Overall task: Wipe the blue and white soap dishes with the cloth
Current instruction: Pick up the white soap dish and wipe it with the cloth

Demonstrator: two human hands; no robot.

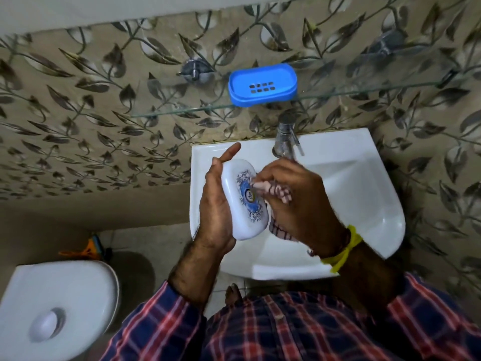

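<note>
Hands work over a sink: the left hand grips the white soap dish, the right hand presses a bunched cloth against it; the blue soap dish sits on the glass shelf.

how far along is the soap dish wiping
Nothing is plainly finished. In hand: the left hand holds the white soap dish over the sink while the right hand rubs it with the cloth. The blue soap dish sits on the glass shelf; whether it's wiped can't be told.

A glass shelf on the wall carries the blue soap dish.
</note>
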